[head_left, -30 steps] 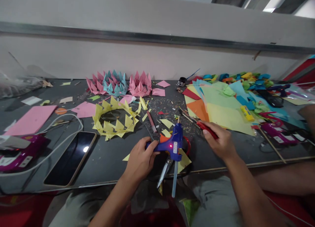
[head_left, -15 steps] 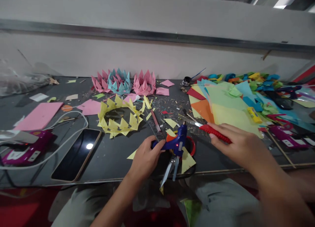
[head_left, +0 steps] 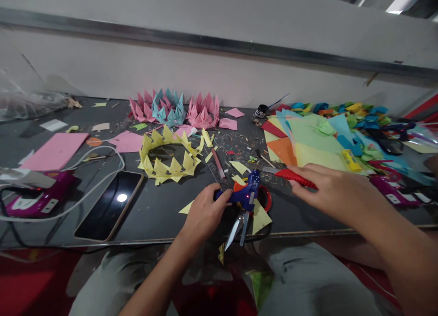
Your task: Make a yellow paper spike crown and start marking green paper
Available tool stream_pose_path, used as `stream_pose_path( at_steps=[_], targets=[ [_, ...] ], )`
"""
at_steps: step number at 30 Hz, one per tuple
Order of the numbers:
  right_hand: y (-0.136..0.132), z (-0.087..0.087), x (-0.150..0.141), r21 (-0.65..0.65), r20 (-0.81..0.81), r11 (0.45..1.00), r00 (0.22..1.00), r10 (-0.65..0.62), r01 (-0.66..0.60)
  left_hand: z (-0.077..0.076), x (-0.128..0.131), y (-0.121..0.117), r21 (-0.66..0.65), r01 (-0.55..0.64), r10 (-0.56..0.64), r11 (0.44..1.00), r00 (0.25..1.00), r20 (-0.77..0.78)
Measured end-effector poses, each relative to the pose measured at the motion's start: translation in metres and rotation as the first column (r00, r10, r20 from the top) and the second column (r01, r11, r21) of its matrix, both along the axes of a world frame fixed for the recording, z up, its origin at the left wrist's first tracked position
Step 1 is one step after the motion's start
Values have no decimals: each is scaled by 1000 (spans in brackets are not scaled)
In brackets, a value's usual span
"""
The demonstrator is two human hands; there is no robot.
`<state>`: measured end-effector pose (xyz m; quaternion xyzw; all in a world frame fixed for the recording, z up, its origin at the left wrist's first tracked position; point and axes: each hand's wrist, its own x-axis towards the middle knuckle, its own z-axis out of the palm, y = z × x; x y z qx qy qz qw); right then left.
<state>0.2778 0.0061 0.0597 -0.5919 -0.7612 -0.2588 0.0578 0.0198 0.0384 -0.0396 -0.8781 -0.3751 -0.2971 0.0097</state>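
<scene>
Glue gun, blue, red lamp lit: at the near table edge, grip clasped in left hand. Right hand closed on red-handled cutter, just right. Advice: keep nozzle aimed away from fingers. No legible writing; gun's label too small.

light: dim, even, from 1 o'clock overhead | glare: spot on phone screen | blur: right hand smeared | edges: wide-angle bending
</scene>
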Motion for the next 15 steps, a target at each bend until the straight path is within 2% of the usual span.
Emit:
stream_pose_path(
  at_steps=[4,10,13,15],
  targets=[
    [0,2,-2,-88,12,995,998,-55,55,-1,0,0,-11,-10,10,1000,1000,-4],
    [9,-2,7,-138,-74,985,991,-112,101,-1,0,0,-23,14,-14,1000,999,43],
    [14,-5,16,-177,-162,978,977,-142,113,-1,0,0,-19,0,1,1000,999,44],
    [16,-9,20,-190,-280,974,944,-172,121,-1,0,0,-19,-17,18,1000,999,42]
  ],
)
